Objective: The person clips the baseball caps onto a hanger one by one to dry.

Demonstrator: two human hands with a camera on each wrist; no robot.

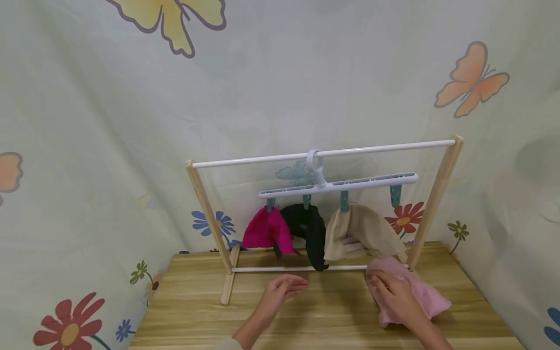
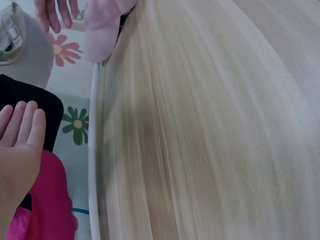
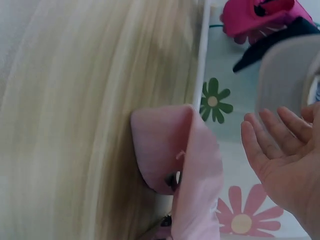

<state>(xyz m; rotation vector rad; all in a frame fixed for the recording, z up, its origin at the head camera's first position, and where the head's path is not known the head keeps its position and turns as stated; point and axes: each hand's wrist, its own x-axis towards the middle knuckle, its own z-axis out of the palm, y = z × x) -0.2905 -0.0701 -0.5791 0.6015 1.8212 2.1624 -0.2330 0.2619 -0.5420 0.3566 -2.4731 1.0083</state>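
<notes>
A pink cap [image 1: 430, 297] stands on the wooden table at the right, by the rack's lower rail. My right hand [image 3: 287, 150] is beside this cap with its fingers loosely extended, overlapping it in the head view [image 1: 400, 296]. Nothing lies in the palm. My left hand [image 1: 275, 294], fingers straight and together, hovers left of centre in front of the rack, holding nothing. Behind the hands, a magenta cap [image 1: 267, 229], a black cap [image 1: 316, 233] and a beige cap [image 1: 372, 228] hang from green clips. The rightmost green clip [image 1: 395, 195] carries nothing.
A white hanger [image 1: 376, 182] hooks over the top rail [image 1: 262, 159] of a rack with wooden side posts [image 1: 439, 194]. The rack stands on the wooden table [image 1: 188, 301]. A curtain [image 1: 328, 87] printed with flowers and butterflies surrounds the table at the back and sides.
</notes>
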